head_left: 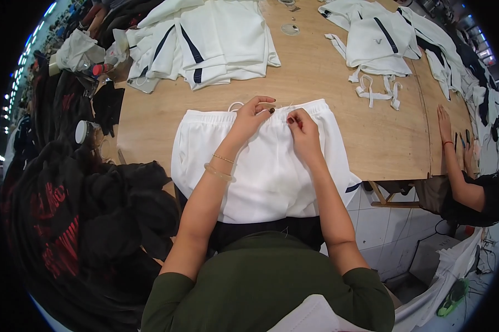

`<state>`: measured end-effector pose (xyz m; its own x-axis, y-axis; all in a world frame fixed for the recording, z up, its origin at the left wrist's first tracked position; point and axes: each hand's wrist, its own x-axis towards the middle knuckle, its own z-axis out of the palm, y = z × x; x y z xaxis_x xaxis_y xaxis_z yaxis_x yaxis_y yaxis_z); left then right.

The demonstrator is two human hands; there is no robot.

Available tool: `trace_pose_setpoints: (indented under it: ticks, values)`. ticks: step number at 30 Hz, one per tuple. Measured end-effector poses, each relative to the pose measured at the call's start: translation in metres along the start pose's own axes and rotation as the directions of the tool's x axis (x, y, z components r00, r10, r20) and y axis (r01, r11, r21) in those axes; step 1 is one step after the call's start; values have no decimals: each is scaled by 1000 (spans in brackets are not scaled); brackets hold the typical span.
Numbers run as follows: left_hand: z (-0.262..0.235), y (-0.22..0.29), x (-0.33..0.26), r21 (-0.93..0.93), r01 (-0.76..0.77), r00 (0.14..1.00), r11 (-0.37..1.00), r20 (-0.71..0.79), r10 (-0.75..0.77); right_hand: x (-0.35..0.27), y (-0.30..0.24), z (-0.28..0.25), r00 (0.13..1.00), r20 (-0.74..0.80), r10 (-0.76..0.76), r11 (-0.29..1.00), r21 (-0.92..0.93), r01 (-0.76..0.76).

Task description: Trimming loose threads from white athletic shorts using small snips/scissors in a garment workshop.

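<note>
White garment (260, 177) lies mid-frame, waistband (208, 116) at our left fingers (260, 100), parted, and right fingers (303, 118), bunched (grip: we can't tell); white clothes (221, 41) lie upper left.

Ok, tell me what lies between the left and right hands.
Between the left hand and right hand, the head view shows the gathered waistband of the white cloth garment.

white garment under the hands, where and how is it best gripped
Probably by the left end of the waistband, coming from the left: its gathered edge offers folds to pinch, and that end lies clear of the left hand and right hand.
</note>
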<state>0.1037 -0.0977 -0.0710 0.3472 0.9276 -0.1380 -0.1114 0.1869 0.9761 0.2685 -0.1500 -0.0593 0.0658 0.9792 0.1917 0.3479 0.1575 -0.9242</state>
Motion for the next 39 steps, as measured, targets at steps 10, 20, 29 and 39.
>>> trace_pose_setpoints:
  ticks: [10,20,29,39]
  values:
    - [0,4,-2,-14,12,999,1000,37,-11,0,-5,-2,990,-36,139,958,258,-125]
    - [3,8,-8,220,-236,971,947,18,238,10,-1,-4,986,-18,165,975,154,-160]
    - [44,15,-23,783,-209,929,586,-30,370,-4,-3,-31,980,-123,156,986,-41,-162]
    - [37,-1,-10,728,-222,939,649,-19,342,-20,-31,-54,965,-88,247,949,-178,-259]
